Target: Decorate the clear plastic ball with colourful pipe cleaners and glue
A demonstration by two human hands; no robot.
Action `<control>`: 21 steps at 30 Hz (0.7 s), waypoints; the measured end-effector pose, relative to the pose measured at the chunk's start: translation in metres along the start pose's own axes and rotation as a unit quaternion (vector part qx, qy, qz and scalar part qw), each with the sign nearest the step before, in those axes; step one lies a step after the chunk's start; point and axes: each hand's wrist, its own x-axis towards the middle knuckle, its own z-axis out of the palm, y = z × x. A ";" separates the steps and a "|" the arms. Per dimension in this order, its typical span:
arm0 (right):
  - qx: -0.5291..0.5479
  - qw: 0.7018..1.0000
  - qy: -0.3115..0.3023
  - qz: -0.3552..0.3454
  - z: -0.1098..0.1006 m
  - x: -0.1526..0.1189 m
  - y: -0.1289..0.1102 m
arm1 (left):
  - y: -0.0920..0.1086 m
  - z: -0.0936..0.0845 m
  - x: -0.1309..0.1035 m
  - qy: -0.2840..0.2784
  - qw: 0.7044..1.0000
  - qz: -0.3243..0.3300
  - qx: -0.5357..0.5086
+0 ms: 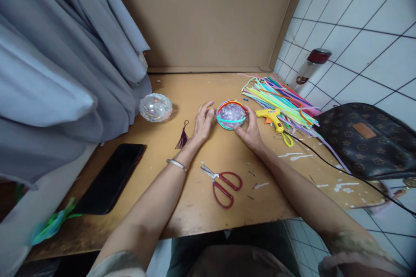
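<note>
A round clear plastic ball point(231, 114) lies on the table, with red and orange-yellow pipe cleaners arched along its far side and a turquoise one across its near side. My right hand point(249, 129) grips its right side, thumb at the near edge. Just left of the ball, my left hand point(203, 122) is open, fingers loosely curved and seemingly a little apart from it. A dark purple tassel point(183, 136) lies left of that hand. Red-handled scissors point(222, 183) rest between my forearms. The yellow glue gun point(270, 117) is just right of my right hand.
Many coloured pipe cleaners point(279, 99) lie at the back right, near a bottle point(307, 69) and a brown patterned bag point(367, 138). A black cable point(331, 165) crosses the right side. Another clear ball point(156, 107) and a black phone point(112, 178) lie left, beside a grey curtain point(65, 52).
</note>
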 end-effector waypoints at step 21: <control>0.032 0.999 0.012 0.005 0.002 0.006 -0.010 | 0.018 0.003 -0.014 -0.065 0.998 0.011 0.008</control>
